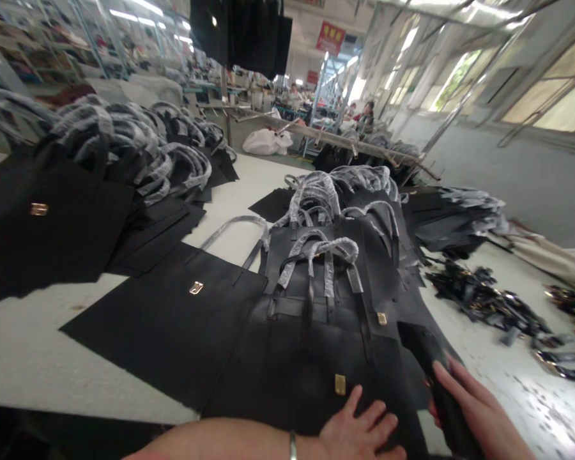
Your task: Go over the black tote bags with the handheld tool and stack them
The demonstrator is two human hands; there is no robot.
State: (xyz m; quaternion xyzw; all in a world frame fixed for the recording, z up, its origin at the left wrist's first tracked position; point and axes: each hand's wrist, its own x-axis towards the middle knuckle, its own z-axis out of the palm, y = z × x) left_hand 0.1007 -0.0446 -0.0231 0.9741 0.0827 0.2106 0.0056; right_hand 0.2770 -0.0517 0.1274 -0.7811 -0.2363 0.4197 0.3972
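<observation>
My left hand (359, 429) lies with fingers spread on a black bag panel (297, 377), just below its small gold clasp plate (340, 384). My right hand (476, 399) is wrapped round a black gun-shaped handheld tool (424, 348), held over the right edge of the panel; its exact kind is unclear. Beside the panel on the left lies another black bag panel (165, 326) with a gold clasp plate (196, 288). Plastic-wrapped handles (333, 249) stand up behind my left hand. A further gold plate (382, 318) shows on a panel beneath.
A large pile of black panels (52, 243) with wrapped handles covers the left of the pale table (138, 377). More stacked panels (441, 217) lie at the back right. Small black straps with gold parts (491, 300) are heaped on the right. A metal rail (349, 139) runs behind.
</observation>
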